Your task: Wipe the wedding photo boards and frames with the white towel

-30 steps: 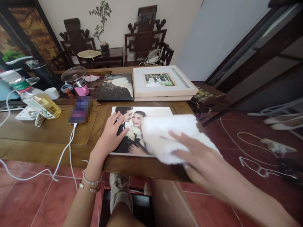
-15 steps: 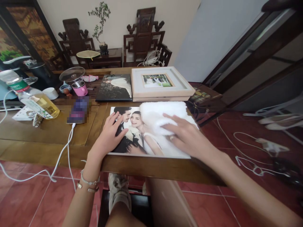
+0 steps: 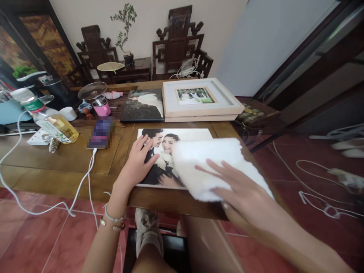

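A photo panel (image 3: 167,180) showing a couple lies flat near the front edge of the wooden table. My left hand (image 3: 140,161) rests on its left part, fingers spread and holding nothing. A white towel (image 3: 204,151) covers most of the panel's right half and reaches over its right and front edges. On top of the towel lies my right hand (image 3: 241,189), its fingers stretched out and slightly blurred. What the towel covers of the picture is hidden.
Behind the panel are a dark photo panel (image 3: 142,108) and pale framed pictures (image 3: 199,108), stacked. To the left sit a phone (image 3: 100,132) on a white cable (image 3: 91,165), a pink mug (image 3: 101,109) and a tilted bottle (image 3: 54,123). Cables (image 3: 321,185) lie on the red floor.
My right hand has moved right and toward me, and the towel has spread that way past the panel's edges. My left hand stays on the panel; the view has shifted slightly.
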A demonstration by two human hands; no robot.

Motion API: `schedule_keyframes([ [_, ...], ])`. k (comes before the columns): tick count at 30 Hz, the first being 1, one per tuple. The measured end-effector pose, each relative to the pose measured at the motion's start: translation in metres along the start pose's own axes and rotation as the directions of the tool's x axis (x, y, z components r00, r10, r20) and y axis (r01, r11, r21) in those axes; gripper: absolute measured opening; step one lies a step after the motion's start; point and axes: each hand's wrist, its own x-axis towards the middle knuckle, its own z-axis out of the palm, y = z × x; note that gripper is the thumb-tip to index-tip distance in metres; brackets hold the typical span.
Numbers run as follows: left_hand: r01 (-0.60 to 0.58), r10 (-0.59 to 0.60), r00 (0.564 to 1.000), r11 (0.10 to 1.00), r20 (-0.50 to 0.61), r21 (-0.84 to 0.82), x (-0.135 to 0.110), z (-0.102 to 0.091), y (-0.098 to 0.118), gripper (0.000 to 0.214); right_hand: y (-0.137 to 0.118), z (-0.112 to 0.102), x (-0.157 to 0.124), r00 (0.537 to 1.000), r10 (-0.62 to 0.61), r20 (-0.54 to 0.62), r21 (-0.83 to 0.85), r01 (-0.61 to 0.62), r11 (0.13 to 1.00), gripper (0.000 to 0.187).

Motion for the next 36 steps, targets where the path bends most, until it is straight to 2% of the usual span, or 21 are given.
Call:
schedule_keyframes([
  [4,-0.013,0.013,1.000,1.000,-0.002,0.002,-0.001,0.000,0.000,0.049,-0.023,-0.013,-0.020,0.999,-0.051,0.017,0.096,0.049,0.994,0.025],
  [7,-0.036,0.036,0.999,0.999,-0.006,0.012,-0.001,-0.001,0.000,0.050,-0.019,-0.016,-0.017,0.997,-0.079,0.008,0.110,0.078,0.991,0.025],
  [10,-0.064,0.064,0.998,0.998,-0.010,0.008,-0.001,-0.001,0.001,0.047,0.004,-0.009,0.001,0.999,-0.046,0.018,0.074,0.045,0.996,0.032],
  [13,-0.065,0.065,0.998,0.998,0.000,0.010,-0.002,-0.003,0.002,0.047,0.035,0.002,0.028,0.998,0.013,0.069,-0.011,-0.012,1.000,0.042],
  [16,-0.052,0.051,0.998,0.998,0.021,0.019,-0.001,-0.003,0.002,0.048,0.062,0.013,0.058,0.992,0.074,0.101,-0.080,-0.066,0.995,0.044],
  [20,-0.042,0.042,0.999,0.999,0.013,0.013,-0.001,-0.002,0.001,0.047,0.076,0.020,0.077,0.985,0.139,0.104,-0.111,-0.127,0.986,0.047],
  [24,-0.028,0.028,1.000,1.000,0.003,0.003,-0.001,-0.001,0.000,0.046,0.056,0.015,0.057,0.993,0.083,0.089,-0.092,-0.074,0.993,0.045],
  [28,-0.018,0.018,1.000,1.000,0.002,-0.004,-0.002,-0.001,0.000,0.046,0.014,0.002,0.015,0.998,-0.035,0.052,0.014,0.034,0.999,0.040],
  [32,-0.014,0.014,1.000,1.000,0.004,0.000,-0.001,-0.001,0.001,0.046,-0.026,-0.011,-0.016,0.999,-0.037,0.030,0.091,0.034,0.995,0.024],
  [34,-0.017,0.017,1.000,1.000,0.007,0.005,-0.001,-0.002,0.002,0.046,-0.034,-0.015,-0.020,0.998,-0.039,0.045,0.096,0.035,0.995,0.023],
  [36,-0.023,0.023,1.000,1.000,0.013,0.010,-0.001,-0.002,0.002,0.046,-0.030,-0.015,-0.015,0.998,-0.040,0.057,0.088,0.035,0.996,0.026],
])
